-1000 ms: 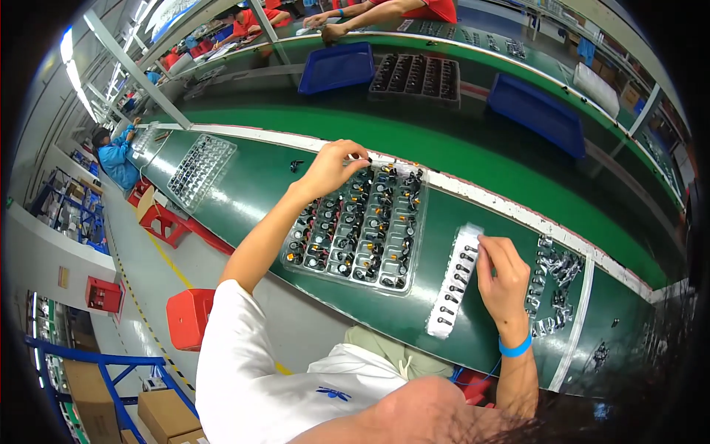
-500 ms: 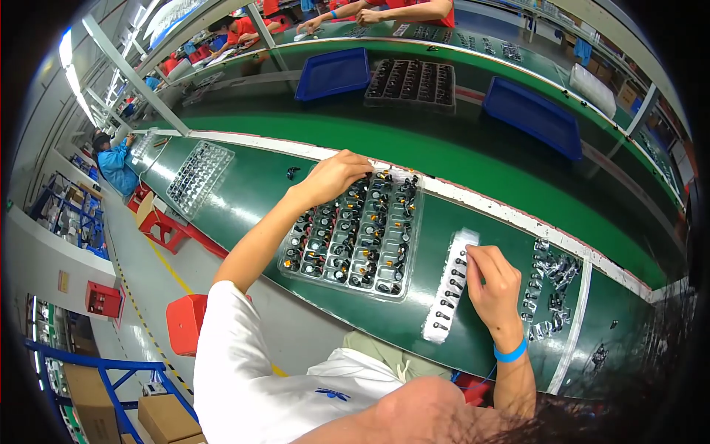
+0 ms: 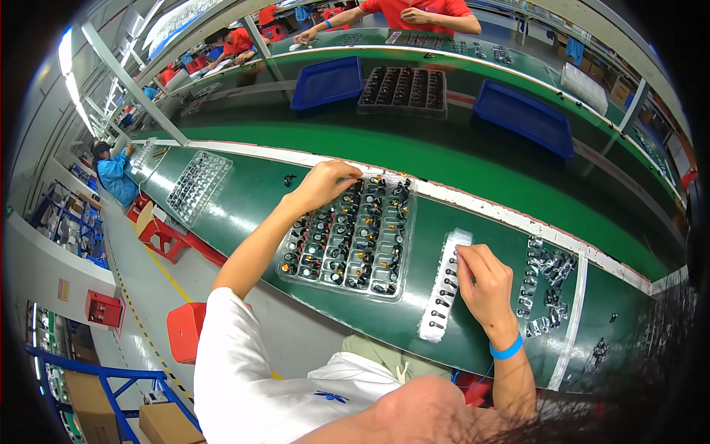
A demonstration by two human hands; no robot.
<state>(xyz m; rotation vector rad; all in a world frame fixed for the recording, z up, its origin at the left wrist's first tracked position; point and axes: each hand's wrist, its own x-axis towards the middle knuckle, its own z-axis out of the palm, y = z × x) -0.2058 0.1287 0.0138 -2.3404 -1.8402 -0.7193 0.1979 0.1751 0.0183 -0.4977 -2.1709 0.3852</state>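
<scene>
My left hand [image 3: 324, 186] reaches over the far edge of a clear plastic tray [image 3: 414, 222]. Its thumb and fingers are pinched together among small black parts [image 3: 340, 244] with round silvery and orange bits, which fill the tray's rows. What the fingertips hold is hidden. To the right lies a white strip [image 3: 430, 331] with a row of small black pieces [image 3: 441, 303] on it. My right hand [image 3: 488, 285], with a blue band [image 3: 507, 348] at its wrist, is closed at the strip's far end. Its fingertips cover whatever they grip there.
Small bagged black parts [image 3: 555, 268] lie right of my right hand, beside a white line [image 3: 568, 333]. Another clear tray [image 3: 198, 185] rests far left. Beyond the white ledge are two blue trays [image 3: 523, 118] and a filled tray [image 3: 403, 90]. Co-workers [image 3: 425, 15] work across.
Both hands stay at nearly the same places over the tray and the strip. The whole view has shifted slightly. Across the bench, the co-worker in red has moved one hand in toward the body.
</scene>
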